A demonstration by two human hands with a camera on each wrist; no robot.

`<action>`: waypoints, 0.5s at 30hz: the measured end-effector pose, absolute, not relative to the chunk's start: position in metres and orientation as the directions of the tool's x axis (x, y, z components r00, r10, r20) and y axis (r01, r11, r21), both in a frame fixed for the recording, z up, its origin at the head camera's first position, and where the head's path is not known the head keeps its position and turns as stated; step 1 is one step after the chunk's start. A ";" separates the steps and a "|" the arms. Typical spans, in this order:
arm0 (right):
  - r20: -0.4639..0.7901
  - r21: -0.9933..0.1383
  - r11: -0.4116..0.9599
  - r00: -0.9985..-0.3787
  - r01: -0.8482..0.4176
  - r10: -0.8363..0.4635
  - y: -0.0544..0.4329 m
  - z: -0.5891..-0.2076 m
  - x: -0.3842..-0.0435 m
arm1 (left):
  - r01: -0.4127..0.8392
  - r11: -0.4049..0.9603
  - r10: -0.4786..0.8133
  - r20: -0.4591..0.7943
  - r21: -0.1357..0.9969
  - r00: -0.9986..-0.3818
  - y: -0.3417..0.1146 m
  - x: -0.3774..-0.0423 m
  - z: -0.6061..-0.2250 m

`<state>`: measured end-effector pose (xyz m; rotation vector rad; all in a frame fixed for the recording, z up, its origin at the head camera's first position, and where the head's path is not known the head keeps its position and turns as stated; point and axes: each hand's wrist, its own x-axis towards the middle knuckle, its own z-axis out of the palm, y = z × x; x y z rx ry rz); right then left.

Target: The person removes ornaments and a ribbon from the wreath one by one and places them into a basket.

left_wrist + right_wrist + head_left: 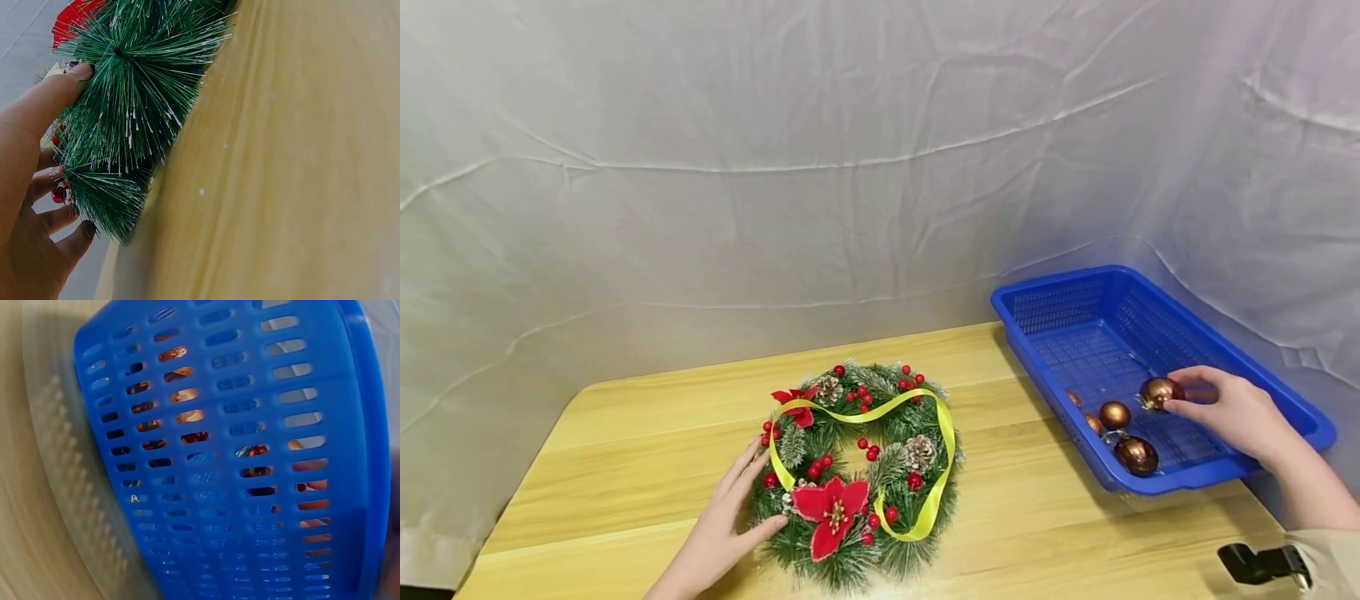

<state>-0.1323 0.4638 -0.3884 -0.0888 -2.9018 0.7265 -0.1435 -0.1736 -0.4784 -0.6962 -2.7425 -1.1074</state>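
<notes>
A green Christmas wreath (891, 468) lies flat on the table, trimmed with red poinsettias (820, 510), red berries and pine cones. A yellow ribbon (948, 437) loops loosely over its top. My left hand (718, 517) touches the wreath's left side, fingers spread; in the left wrist view the thumb (59, 94) rests against its needles. Over the blue plastic basket (1217, 329), my right hand (1240, 417) pinches a shiny brown Christmas ball (1157, 392) between thumb and fingers. In the right wrist view the basket's slotted wall (347, 437) mostly hides that hand and the ball.
Several more brown balls, among them a large one (1137, 456) and a smaller one (1115, 414), lie at the basket's near left end. A black device (1258, 564) sits by the right sleeve. Grey-white cloth (775, 208) hangs behind the wooden table (632, 442).
</notes>
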 end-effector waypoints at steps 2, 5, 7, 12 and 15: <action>0.117 -0.465 0.885 -0.990 0.018 0.082 0.465 -0.388 -0.133 | 0.450 0.629 0.375 0.260 0.633 -0.890 -0.174 -0.144 -0.478; 0.086 -0.456 0.890 -0.994 0.021 0.068 0.465 -0.386 -0.134 | 0.446 0.628 0.373 0.255 0.638 -0.892 -0.174 -0.144 -0.477; 0.055 -0.456 0.889 -0.997 0.025 0.056 0.465 -0.385 -0.135 | 0.440 0.629 0.371 0.250 0.640 -0.894 -0.174 -0.144 -0.477; -0.010 -0.457 0.889 -0.999 0.040 0.040 0.468 -0.382 -0.136 | 0.434 0.629 0.371 0.242 0.645 -0.897 -0.174 -0.144 -0.477; -0.032 -0.452 0.891 -0.999 0.050 0.039 0.470 -0.382 -0.138 | 0.438 0.627 0.374 0.245 0.644 -0.895 -0.175 -0.144 -0.477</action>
